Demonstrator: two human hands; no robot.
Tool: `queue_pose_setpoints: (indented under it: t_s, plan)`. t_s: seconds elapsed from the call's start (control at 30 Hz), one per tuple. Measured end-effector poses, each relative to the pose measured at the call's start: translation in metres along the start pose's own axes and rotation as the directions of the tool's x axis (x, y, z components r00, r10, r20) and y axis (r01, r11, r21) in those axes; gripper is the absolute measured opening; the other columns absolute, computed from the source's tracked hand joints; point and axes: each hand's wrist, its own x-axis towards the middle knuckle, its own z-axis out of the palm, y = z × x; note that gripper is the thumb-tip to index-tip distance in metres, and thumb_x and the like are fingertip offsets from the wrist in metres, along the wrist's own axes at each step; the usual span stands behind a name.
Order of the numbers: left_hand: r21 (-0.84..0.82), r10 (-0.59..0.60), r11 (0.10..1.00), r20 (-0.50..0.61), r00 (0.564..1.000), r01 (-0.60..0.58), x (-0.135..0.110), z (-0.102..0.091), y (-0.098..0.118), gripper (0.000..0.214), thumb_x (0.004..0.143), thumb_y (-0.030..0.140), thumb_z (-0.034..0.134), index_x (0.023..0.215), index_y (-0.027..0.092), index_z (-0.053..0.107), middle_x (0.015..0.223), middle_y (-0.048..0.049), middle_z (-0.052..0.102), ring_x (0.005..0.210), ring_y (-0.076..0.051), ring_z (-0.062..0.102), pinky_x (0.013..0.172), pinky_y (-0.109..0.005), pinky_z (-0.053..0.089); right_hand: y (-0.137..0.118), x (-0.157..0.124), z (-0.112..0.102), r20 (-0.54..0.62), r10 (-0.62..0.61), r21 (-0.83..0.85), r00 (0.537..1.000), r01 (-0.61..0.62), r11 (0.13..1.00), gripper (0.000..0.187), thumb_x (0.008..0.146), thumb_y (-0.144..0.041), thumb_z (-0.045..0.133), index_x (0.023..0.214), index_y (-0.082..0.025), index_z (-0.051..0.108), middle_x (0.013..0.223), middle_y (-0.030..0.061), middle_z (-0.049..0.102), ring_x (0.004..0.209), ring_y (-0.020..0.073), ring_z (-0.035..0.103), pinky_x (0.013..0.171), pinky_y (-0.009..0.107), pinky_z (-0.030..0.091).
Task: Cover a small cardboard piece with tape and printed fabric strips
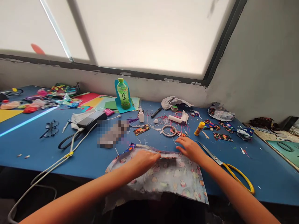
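Observation:
A pale printed fabric piece (184,183) with small animal figures hangs over the table's front edge in front of me. My left hand (144,159) is closed, thumb and fingers pinching a narrow folded strip of cloth (169,157) that lies across the fabric near its upper edge. Just right of it, my right hand (189,148) hovers over the fabric's upper right part, its fingers apart and apparently holding nothing. A white ring-shaped roll (169,131) lies beyond my right fingertips. Large yellow-handled scissors (230,168) lie beside my right forearm.
On the blue table stand a green tea bottle (123,95), a small white bottle (141,116) and a glue stick (199,128). A black marker (156,112), patterned cloth strips (141,129) and tangled threads lie around. Eyeglasses (50,128) and a cabled black device (92,119) are left.

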Motion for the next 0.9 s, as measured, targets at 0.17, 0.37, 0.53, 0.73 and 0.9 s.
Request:
queue_pose_setpoints:
  t_s: [0.17, 0.37, 0.53, 0.73, 0.9]
  plan:
    - [0.208, -0.066, 0.976, -0.036, 0.997, 0.072, 0.015, -0.015, -0.021, 0.022, 0.094, 0.024, 0.048, 0.088, 0.014, 0.067, 0.075, -0.0102, 0.073, 0.064, -0.023, 0.069, 0.054, -0.027, 0.046, 0.052, 0.028, 0.023, 0.024, 0.205, -0.003, 0.978, -0.205, 0.979, 0.033, 0.092, -0.031, 0.058, 0.121, -0.016, 0.057, 0.122, 0.0105, 0.060, 0.108, 0.0241, 0.060, 0.091, 0.047, 0.051]
    - [0.325, -0.137, 0.927, -0.168, 0.976, 0.187, 0.036, -0.033, -0.049, 0.025, 0.096, 0.020, 0.042, 0.096, 0.014, 0.066, 0.091, -0.0123, 0.072, 0.086, -0.024, 0.068, 0.064, -0.028, 0.048, 0.055, 0.028, 0.033, 0.043, 0.288, 0.079, 0.957, -0.291, 0.953, 0.028, 0.093, -0.032, 0.057, 0.116, -0.016, 0.059, 0.118, 0.0081, 0.061, 0.102, 0.0213, 0.062, 0.087, 0.043, 0.053]
    - [0.338, -0.202, 0.899, -0.246, 0.948, 0.279, 0.049, -0.033, -0.064, 0.025, 0.093, 0.015, 0.043, 0.086, 0.011, 0.067, 0.089, -0.0160, 0.070, 0.088, -0.029, 0.065, 0.061, -0.031, 0.049, 0.060, 0.022, 0.022, 0.012, 0.403, 0.192, 0.915, -0.398, 0.897, 0.025, 0.094, -0.033, 0.055, 0.114, -0.018, 0.060, 0.118, 0.0079, 0.061, 0.100, 0.0195, 0.062, 0.086, 0.041, 0.053]
    - [0.239, -0.186, 0.938, -0.270, 0.945, 0.253, 0.051, -0.029, -0.049, 0.028, 0.093, 0.034, 0.048, 0.088, 0.014, 0.067, 0.094, -0.0135, 0.070, 0.096, -0.030, 0.063, 0.067, -0.034, 0.053, 0.069, 0.018, 0.012, 0.018, 0.521, 0.426, 0.853, -0.478, 0.768, 0.026, 0.094, -0.034, 0.055, 0.113, -0.017, 0.060, 0.114, 0.0072, 0.063, 0.096, 0.0191, 0.063, 0.083, 0.040, 0.054]
    - [0.087, -0.144, 0.981, -0.268, 0.952, 0.173, 0.068, -0.023, -0.031, 0.028, 0.090, 0.036, 0.056, 0.110, 0.017, 0.063, 0.115, -0.0097, 0.068, 0.109, -0.025, 0.061, 0.087, -0.034, 0.051, 0.061, 0.022, 0.015, 0.110, 0.525, 0.650, 0.844, -0.460, 0.604, 0.029, 0.094, -0.035, 0.056, 0.114, -0.015, 0.059, 0.110, 0.0068, 0.063, 0.091, 0.0185, 0.064, 0.078, 0.038, 0.055]
